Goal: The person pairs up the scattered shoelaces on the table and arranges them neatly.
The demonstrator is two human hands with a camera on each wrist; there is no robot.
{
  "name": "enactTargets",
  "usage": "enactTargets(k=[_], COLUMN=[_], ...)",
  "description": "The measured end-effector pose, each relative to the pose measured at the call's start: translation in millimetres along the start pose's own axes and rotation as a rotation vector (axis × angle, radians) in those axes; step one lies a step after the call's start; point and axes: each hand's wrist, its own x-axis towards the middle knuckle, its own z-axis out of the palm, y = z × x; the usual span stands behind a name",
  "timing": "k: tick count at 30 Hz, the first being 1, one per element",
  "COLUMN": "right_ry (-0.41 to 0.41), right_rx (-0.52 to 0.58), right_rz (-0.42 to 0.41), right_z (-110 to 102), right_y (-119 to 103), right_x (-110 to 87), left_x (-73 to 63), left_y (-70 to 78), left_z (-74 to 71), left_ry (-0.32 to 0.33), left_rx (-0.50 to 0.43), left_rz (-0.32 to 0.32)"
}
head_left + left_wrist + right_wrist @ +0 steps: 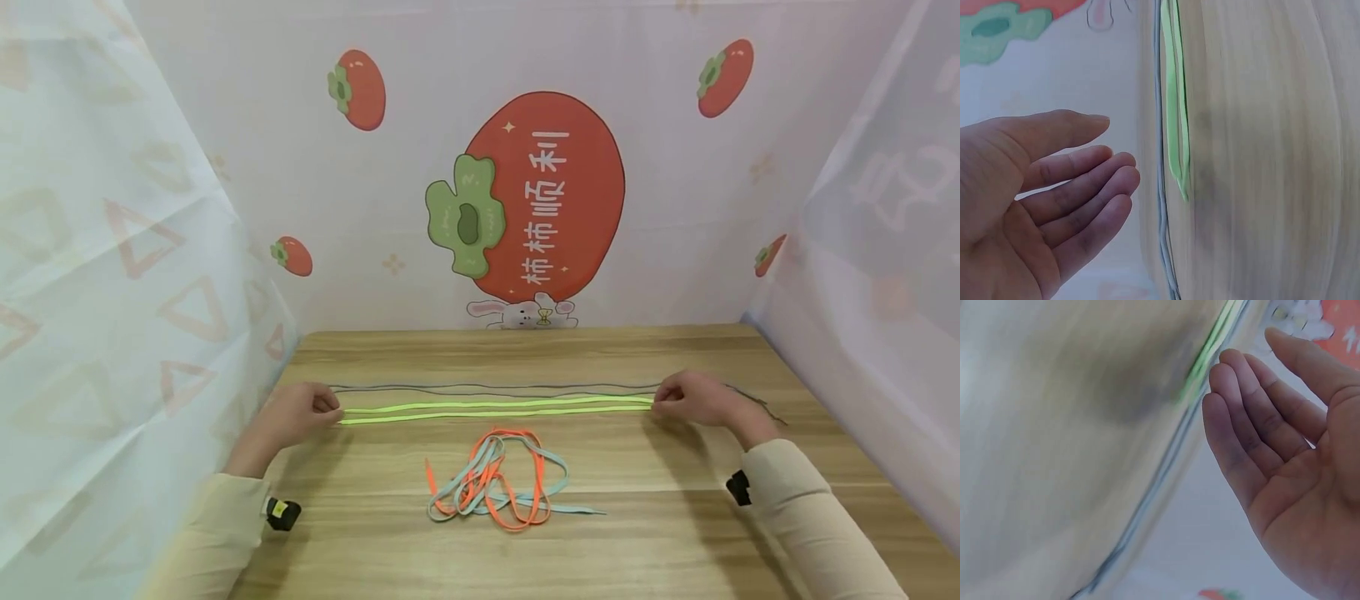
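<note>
The green lace (pixel 1172 112) stretches across the middle of the head view as two nearly parallel strands, close together, running left to right on the worktop (pixel 390 550). The left hand (pixel 303 410) is at its left end and the right hand (pixel 693 398) at its right end. Both hands are released: in each wrist view the thumb stands away from the fingers, the fingers are loosely bent, and the lace lies apart from them on the wood.

Just above the green lace in the head view, between it and the worktop's far edge, runs a thin grey lace (pixel 1159 125); its right end passes behind the right hand and trails towards the worktop's right edge. A strip of wood separates it from the far edge, where the patterned back cloth (pixel 420 50) rises.

Below the green lace, at lower centre, an orange lace (pixel 540 471) and a pale blue lace (pixel 573 509) lie tangled together, with a band of wood between them and the green strands. Wood grain extends on both sides of that tangle, out towards the two sleeves (pixel 225 517), and below it to the bottom of the frame.
</note>
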Motion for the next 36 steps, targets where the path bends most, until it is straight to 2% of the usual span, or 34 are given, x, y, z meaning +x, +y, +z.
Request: enactTargets(k=[7, 12, 16, 21, 27, 31, 36], right_ry=[-0.11, -0.157, -0.181, -0.197, -0.242, -0.242, -0.283], right_rx=[0.008, -0.013, -0.016, -0.003, 0.038, 0.016, 0.009], right_rz=[-0.048, -0.112, -0.163, -0.201, -0.189, -0.221, -0.277], right_z=[12.1, 25.5, 36.4, 54.4, 71.9, 79.3, 86.3], right_y=[-47.2, -77.9, -97.5, -115.3, -132.8, -140.6, -147.6], right_x=[17.5, 31.9, 37.6, 42.7, 46.5, 49.3, 54.5], left_x=[11.7, 21.7, 27.6, 32.0, 37.4, 40.6, 42.8], left_y=[36.0, 58.0, 78.0, 100.3, 122.1, 131.5, 137.6], left_z=[17.9, 32.2, 43.7, 56.5, 71.9, 81.3, 90.4], left_ry=[-0.05, -0.064, -0.092, -0.136, -0.182, -0.215, -0.256], left_rx=[-0.042, -0.079, -0.108, -0.141, -0.201, -0.25, -0.277], left_rz=[0.088, 0.126, 0.18, 0.244, 0.292, 0.32, 0.372])
